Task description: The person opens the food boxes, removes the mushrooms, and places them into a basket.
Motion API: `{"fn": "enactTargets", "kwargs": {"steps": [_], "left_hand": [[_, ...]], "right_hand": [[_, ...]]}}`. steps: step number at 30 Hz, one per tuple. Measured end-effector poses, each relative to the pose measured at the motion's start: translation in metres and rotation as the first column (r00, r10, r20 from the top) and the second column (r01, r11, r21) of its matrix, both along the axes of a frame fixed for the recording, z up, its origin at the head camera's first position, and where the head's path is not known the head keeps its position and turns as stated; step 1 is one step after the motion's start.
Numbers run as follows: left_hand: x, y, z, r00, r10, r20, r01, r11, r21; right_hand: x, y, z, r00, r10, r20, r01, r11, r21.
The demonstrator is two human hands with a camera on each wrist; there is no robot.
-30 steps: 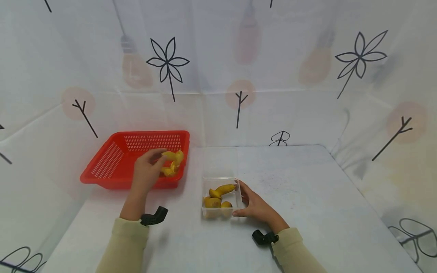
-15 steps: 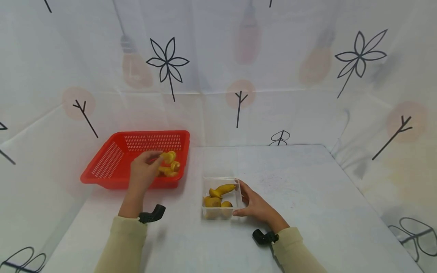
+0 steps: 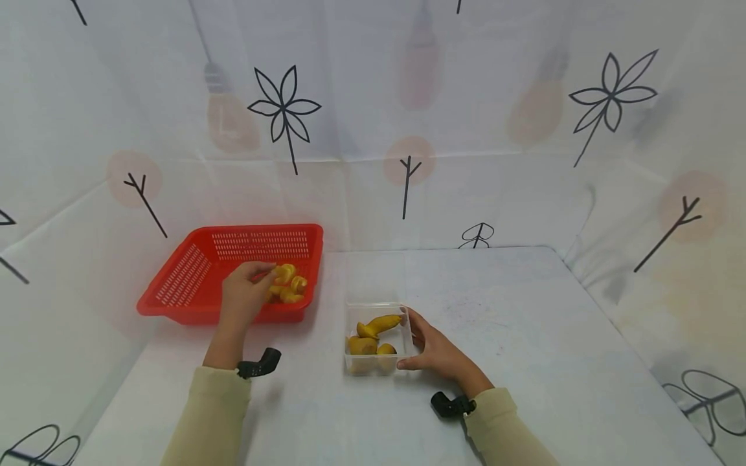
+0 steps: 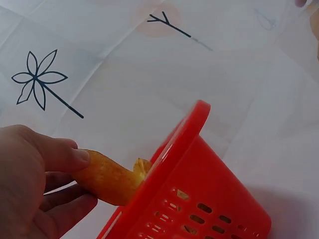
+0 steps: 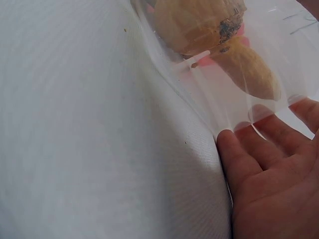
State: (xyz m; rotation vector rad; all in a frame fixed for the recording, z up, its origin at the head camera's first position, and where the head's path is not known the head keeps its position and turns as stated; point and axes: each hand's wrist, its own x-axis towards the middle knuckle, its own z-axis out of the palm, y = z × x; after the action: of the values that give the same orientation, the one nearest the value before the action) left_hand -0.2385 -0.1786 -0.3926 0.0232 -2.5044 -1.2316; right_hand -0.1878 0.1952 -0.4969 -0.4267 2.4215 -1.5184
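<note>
My left hand is over the near side of the red plastic basket. Between thumb and fingers it pinches one end of a yellow mushroom-shaped piece, whose flared end dips past the basket rim in the left wrist view. Several similar yellow pieces lie at the basket's right end. My right hand holds the right side of a clear plastic box, thumb at the near corner and fingers at the far one. Inside the box are a long yellow piece and two rounder ones.
Both stand on a white table, the basket at the back left and the box in the middle. A patterned white cloth hangs behind and at the sides. Each wrist wears a small black camera.
My left hand has lowered the yellow mushroom-shaped piece, moving slightly left, down among the others in the basket. The right hand and the box have stayed in place.
</note>
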Motion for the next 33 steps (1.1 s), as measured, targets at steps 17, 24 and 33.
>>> {"fn": "enactTargets", "kwargs": {"steps": [17, 24, 33], "left_hand": [[-0.0095, 0.0012, -0.0078, 0.995, -0.027, 0.095, 0.040, 0.990, -0.136], [-0.0085, 0.0019, -0.0049, 0.975, -0.032, 0.218, 0.070, 0.983, -0.169], [-0.0028, 0.0011, -0.0051, 0.974, -0.033, 0.226, 0.086, 0.969, -0.231]], "right_hand": [[-0.0001, -0.0003, 0.0000, 1.000, 0.004, -0.003, -0.004, 1.000, -0.008], [0.0005, -0.0016, 0.0010, 1.000, 0.000, -0.002, 0.000, 1.000, 0.001], [0.0007, -0.0015, 0.0018, 1.000, -0.010, 0.011, 0.010, 1.000, 0.010]]}}
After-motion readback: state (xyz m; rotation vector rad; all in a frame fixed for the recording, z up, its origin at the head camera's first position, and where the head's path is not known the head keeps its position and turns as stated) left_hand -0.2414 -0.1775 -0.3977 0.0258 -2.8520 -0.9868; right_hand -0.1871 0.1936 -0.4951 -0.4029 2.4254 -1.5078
